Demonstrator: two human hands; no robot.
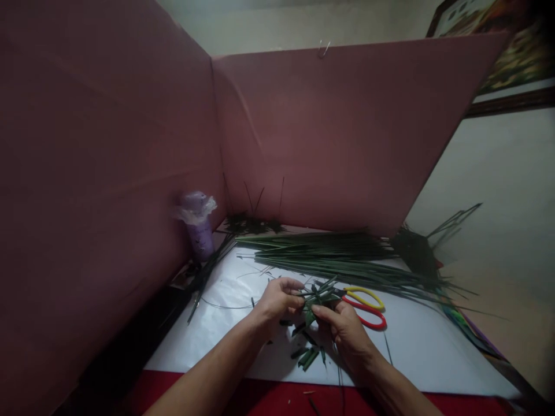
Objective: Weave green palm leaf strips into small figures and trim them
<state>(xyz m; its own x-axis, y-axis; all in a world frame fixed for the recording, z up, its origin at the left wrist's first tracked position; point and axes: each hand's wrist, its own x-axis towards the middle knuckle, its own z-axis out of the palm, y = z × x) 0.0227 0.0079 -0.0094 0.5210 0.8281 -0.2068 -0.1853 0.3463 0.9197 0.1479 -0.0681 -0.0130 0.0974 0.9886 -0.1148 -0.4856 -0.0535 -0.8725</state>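
Note:
Between my two hands is a small woven piece of green leaf strips (pixel 318 296), with pointed ends sticking out. My left hand (pixel 281 299) pinches its left side between thumb and fingers. On the lower right side, my right hand (pixel 344 326) grips it with the thumb on top; its other fingers are partly hidden. Just beyond my right hand lie scissors (pixel 365 309) with one yellow and one red handle loop, their blades mostly hidden behind the leaf piece. Short cut leaf pieces (pixel 309 357) are scattered on the white sheet below my hands.
Long green leaf strips (pixel 321 254) lie in bundles across the back of the white sheet (pixel 433 341). A purple container with plastic wrap (pixel 200 231) stands back left. Dark star-like leaf pieces (pixel 251 223) sit in the corner. Pink panels (pixel 329 138) wall the left and back.

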